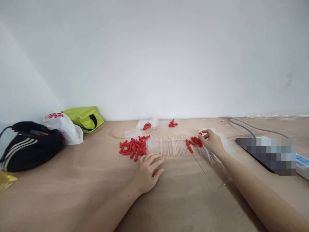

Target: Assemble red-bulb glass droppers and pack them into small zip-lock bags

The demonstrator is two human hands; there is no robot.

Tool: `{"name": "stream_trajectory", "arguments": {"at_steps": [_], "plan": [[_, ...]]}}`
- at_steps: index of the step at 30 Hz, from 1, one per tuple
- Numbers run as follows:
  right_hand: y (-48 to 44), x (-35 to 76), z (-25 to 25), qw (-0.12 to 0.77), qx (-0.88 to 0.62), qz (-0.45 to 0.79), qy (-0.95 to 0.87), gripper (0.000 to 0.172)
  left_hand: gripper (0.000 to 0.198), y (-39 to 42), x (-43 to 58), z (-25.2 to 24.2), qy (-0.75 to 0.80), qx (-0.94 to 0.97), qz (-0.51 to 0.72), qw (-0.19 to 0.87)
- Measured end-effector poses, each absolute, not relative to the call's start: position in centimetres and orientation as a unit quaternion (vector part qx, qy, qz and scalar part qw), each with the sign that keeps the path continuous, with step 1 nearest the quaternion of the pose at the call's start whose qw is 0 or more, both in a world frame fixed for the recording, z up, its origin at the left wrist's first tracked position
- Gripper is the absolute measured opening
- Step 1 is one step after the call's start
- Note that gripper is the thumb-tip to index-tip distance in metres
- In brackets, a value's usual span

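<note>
My left hand (147, 171) rests on the wooden table (72, 180), fingers loosely curled with nothing in them, just in front of a pile of red rubber bulbs (133, 147). A row of clear glass tubes (169, 146) lies right of that pile. My right hand (211, 141) lies over assembled droppers with red bulbs (194, 143), its fingertips pinching at one near a clear plastic bag (207, 130). Two small clear bags with red bulbs (159, 124) sit by the wall.
At the left stand a black striped bag (29, 146), a white plastic bag (64, 127) and a lime green pouch (83, 118). A blurred dark device (265, 154), a white power strip (303, 164) and grey cables (243, 125) lie at the right.
</note>
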State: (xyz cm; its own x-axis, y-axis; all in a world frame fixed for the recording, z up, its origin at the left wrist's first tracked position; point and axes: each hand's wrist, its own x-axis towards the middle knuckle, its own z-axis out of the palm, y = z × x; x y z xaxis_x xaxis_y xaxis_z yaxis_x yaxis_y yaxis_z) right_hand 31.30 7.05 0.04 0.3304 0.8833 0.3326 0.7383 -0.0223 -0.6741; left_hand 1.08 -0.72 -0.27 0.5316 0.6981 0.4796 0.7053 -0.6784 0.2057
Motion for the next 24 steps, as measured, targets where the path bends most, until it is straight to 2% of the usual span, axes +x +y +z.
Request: {"name": "stream_trajectory", "arguments": {"at_steps": [4, 9, 13, 16, 20, 24], "plan": [[7.2, 31.0, -0.9, 0.357, -0.719, 0.053, -0.594, 0.033, 0.021, -0.8, 1.1, -0.3, -0.403, -0.873, -0.274, 0.009], [7.6, 31.2, -0.9, 0.308, -0.635, -0.005, -0.708, 0.024, 0.019, -0.9, 1.1, -0.4, -0.414, -0.865, -0.283, 0.015], [7.7, 30.7, -1.4, 0.228, -0.608, -0.058, -0.758, 0.022, 0.012, -0.6, 1.2, -0.6, -0.458, -0.829, -0.315, 0.049], [7.7, 30.2, -1.9, 0.206, -0.605, -0.065, -0.766, 0.021, 0.007, 0.0, 1.5, -0.7, -0.497, -0.795, -0.336, 0.088], [7.8, 30.0, -2.1, 0.224, -0.605, -0.06, -0.762, 0.021, 0.004, 1.6, 2.7, -0.5, -0.556, -0.753, -0.331, 0.117], [7.5, 29.4, -1.6, 0.316, -0.611, -0.021, -0.725, 0.02, 0.006, 3.8, 4.2, 0.3, -0.63, -0.717, -0.277, 0.112]]}}
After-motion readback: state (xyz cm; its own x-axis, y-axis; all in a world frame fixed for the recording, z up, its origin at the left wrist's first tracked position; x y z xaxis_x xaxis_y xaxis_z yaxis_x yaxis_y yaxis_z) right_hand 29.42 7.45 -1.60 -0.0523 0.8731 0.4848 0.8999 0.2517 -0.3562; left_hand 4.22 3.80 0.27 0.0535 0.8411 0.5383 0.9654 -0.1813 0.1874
